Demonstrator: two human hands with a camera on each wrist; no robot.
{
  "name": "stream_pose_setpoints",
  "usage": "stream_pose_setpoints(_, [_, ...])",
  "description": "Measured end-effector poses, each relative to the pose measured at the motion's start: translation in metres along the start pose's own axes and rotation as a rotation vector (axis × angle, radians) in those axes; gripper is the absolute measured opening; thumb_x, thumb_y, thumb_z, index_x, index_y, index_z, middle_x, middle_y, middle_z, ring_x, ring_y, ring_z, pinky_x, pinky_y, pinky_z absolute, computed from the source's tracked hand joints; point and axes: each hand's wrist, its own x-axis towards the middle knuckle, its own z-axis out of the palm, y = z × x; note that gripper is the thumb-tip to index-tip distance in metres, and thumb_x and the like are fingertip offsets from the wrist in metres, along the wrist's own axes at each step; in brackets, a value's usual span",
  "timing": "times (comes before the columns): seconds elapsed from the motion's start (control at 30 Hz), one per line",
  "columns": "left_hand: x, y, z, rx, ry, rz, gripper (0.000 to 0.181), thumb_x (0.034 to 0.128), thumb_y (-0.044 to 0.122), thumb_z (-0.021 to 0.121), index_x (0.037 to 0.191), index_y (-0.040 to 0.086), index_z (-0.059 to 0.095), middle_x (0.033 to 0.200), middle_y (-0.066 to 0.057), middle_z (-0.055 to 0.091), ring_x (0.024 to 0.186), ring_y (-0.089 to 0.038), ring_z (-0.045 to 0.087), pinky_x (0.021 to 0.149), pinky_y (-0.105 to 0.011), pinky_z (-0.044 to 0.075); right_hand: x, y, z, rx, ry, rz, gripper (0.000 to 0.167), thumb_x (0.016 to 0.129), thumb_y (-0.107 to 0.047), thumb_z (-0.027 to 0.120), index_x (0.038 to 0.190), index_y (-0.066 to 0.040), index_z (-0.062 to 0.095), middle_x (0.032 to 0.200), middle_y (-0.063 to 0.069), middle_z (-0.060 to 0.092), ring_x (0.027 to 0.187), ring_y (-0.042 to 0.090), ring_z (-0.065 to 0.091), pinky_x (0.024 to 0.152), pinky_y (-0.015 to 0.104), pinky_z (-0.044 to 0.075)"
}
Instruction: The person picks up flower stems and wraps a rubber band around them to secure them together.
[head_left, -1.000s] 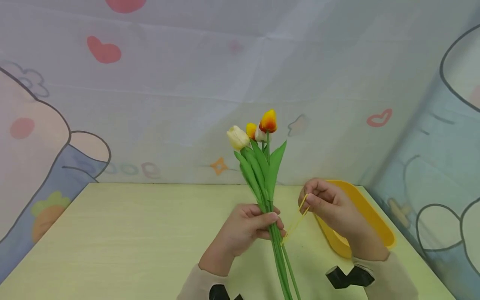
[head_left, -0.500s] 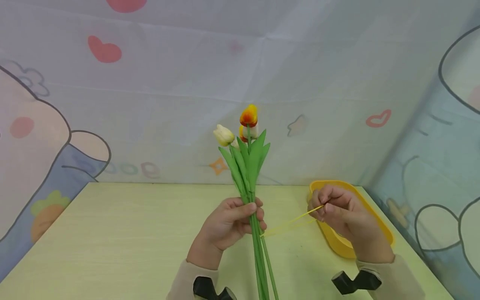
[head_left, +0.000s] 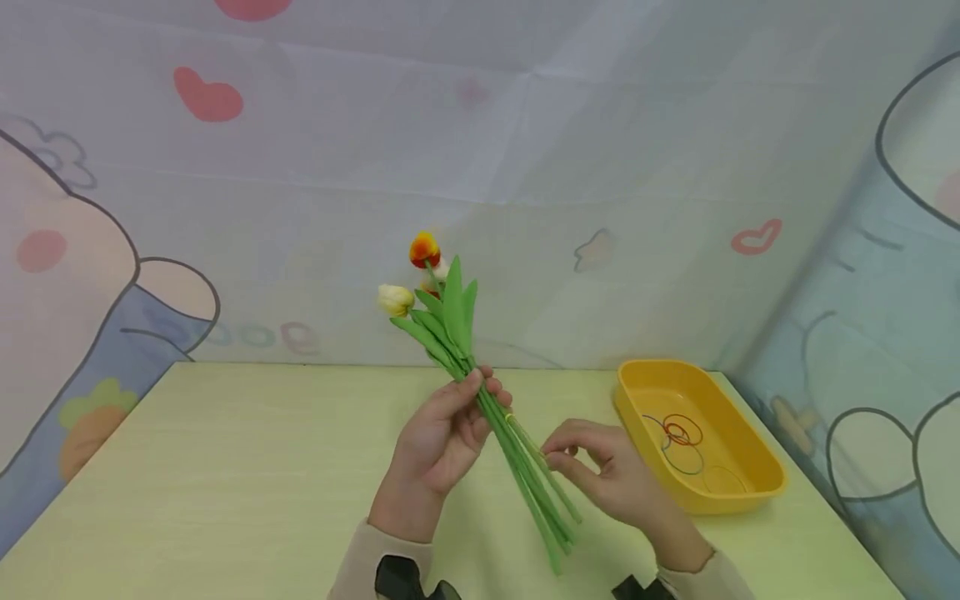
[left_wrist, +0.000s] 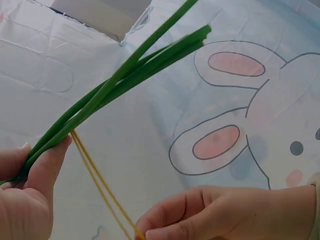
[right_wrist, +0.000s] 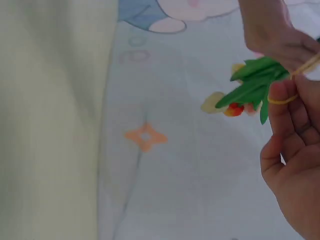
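A bunch of artificial tulips [head_left: 454, 317], with white and orange-yellow heads and green leaves, tilts up to the left in the head view. My left hand [head_left: 431, 450] grips its stems below the leaves. A thin yellow rubber band [left_wrist: 102, 181] runs as two strands from the stems near the left fingers to my right hand [head_left: 611, 479], which pinches its end to the right of the stems. The lower stems [left_wrist: 117, 80] fan slightly apart past the left hand. Whether the band circles every stem cannot be made out.
A yellow tray [head_left: 628, 392] stands at the right rear of the pale table [head_left: 247, 483], with several coloured rubber bands [head_left: 681, 429] inside. Behind the table hangs a printed cloth backdrop [head_left: 360, 125].
The left hand has moved left with the tulips, which now lean left. The right hand first drew the band out rightward, then came down and left toward the stems, uncovering the tray.
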Motion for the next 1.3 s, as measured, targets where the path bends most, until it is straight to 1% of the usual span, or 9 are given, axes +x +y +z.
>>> stream_pose_setpoints(0.2, [0.006, -0.006, 0.003, 0.028, 0.314, 0.168, 0.015, 0.1034, 0.006, 0.040, 0.097, 0.003, 0.053, 0.089, -0.005, 0.063, 0.089, -0.017, 0.070, 0.089, -0.025, 0.054, -0.007, 0.002, 0.067, 0.008, 0.230, 0.190, 0.011, 0.092, 0.006, 0.059, 0.098, -0.001, 0.065, 0.088, 0.014, 0.067, 0.082, 0.010, 0.064, 0.076, 0.022, 0.054])
stream_pose_setpoints(0.33, [0.010, -0.012, -0.001, 0.102, 0.419, 0.286, 0.008, 0.1016, 0.004, 0.044, 0.098, 0.001, 0.051, 0.087, -0.006, 0.065, 0.090, -0.019, 0.070, 0.092, -0.033, 0.053, -0.007, -0.004, 0.094, 0.109, 0.277, 0.240, 0.011, 0.095, 0.005, 0.054, 0.099, 0.001, 0.063, 0.093, 0.018, 0.066, 0.092, 0.010, 0.065, 0.082, 0.023, 0.054])
stream_pose_setpoints(0.5, [0.012, -0.019, -0.010, 0.309, 0.409, 0.424, 0.006, 0.0971, 0.004, 0.055, 0.095, -0.001, 0.058, 0.085, -0.006, 0.069, 0.087, -0.020, 0.071, 0.089, -0.036, 0.055, -0.002, -0.024, 0.099, 0.034, 0.278, 0.219, 0.010, 0.095, 0.003, 0.056, 0.096, -0.004, 0.064, 0.093, 0.013, 0.066, 0.090, 0.011, 0.062, 0.079, 0.024, 0.053])
stream_pose_setpoints(0.63, [0.012, -0.025, -0.018, 0.628, 0.350, 0.521, 0.013, 0.0942, 0.007, 0.061, 0.094, -0.006, 0.063, 0.084, -0.002, 0.072, 0.088, -0.018, 0.071, 0.085, -0.034, 0.058, 0.005, -0.047, 0.086, -0.073, 0.236, 0.190, 0.013, 0.095, 0.002, 0.056, 0.095, -0.009, 0.062, 0.090, 0.005, 0.063, 0.085, 0.012, 0.058, 0.075, 0.025, 0.052])
stream_pose_setpoints(0.73, [0.012, -0.029, -0.021, 0.817, 0.313, 0.565, 0.019, 0.0919, 0.008, 0.065, 0.094, -0.010, 0.065, 0.083, 0.002, 0.073, 0.088, -0.016, 0.071, 0.084, -0.035, 0.058, 0.011, -0.064, 0.069, -0.065, 0.186, 0.129, 0.018, 0.094, 0.008, 0.054, 0.096, -0.009, 0.061, 0.087, 0.003, 0.060, 0.081, 0.012, 0.055, 0.072, 0.025, 0.051])
stream_pose_setpoints(0.87, [0.014, -0.029, -0.023, 0.877, 0.269, 0.531, 0.020, 0.0908, 0.006, 0.066, 0.092, -0.014, 0.067, 0.082, -0.002, 0.072, 0.085, -0.014, 0.071, 0.084, -0.038, 0.058, 0.022, -0.080, 0.034, 0.018, 0.140, 0.015, 0.023, 0.091, 0.016, 0.049, 0.097, -0.004, 0.060, 0.083, 0.003, 0.055, 0.078, 0.013, 0.049, 0.064, 0.026, 0.047])
stream_pose_setpoints(1.07, [0.012, -0.019, -0.023, 0.880, 0.198, 0.323, 0.023, 0.0916, 0.002, 0.063, 0.089, -0.020, 0.065, 0.085, -0.010, 0.068, 0.074, -0.013, 0.071, 0.076, -0.039, 0.060, 0.042, -0.072, -0.023, 0.146, 0.083, -0.101, 0.012, 0.100, 0.004, 0.044, 0.094, 0.000, 0.054, 0.081, 0.006, 0.045, 0.074, 0.016, 0.042, 0.059, 0.027, 0.036])
stream_pose_setpoints(1.17, [0.010, -0.015, -0.019, 0.838, 0.092, 0.219, 0.026, 0.0923, 0.005, 0.064, 0.089, -0.021, 0.063, 0.082, -0.005, 0.068, 0.073, -0.014, 0.072, 0.073, -0.041, 0.060, 0.046, -0.057, -0.043, 0.197, 0.068, -0.123, 0.012, 0.101, -0.004, 0.045, 0.094, -0.001, 0.054, 0.079, 0.007, 0.041, 0.072, 0.016, 0.040, 0.059, 0.027, 0.035])
stream_pose_setpoints(1.3, [0.005, -0.010, -0.016, 0.665, -0.086, 0.149, 0.014, 0.0940, 0.008, 0.062, 0.092, -0.004, 0.068, 0.078, 0.000, 0.069, 0.075, -0.015, 0.071, 0.071, -0.036, 0.061, 0.041, -0.038, -0.053, 0.189, 0.066, -0.169, 0.014, 0.101, -0.006, 0.046, 0.092, 0.001, 0.055, 0.078, 0.008, 0.044, 0.072, 0.015, 0.043, 0.059, 0.026, 0.039])
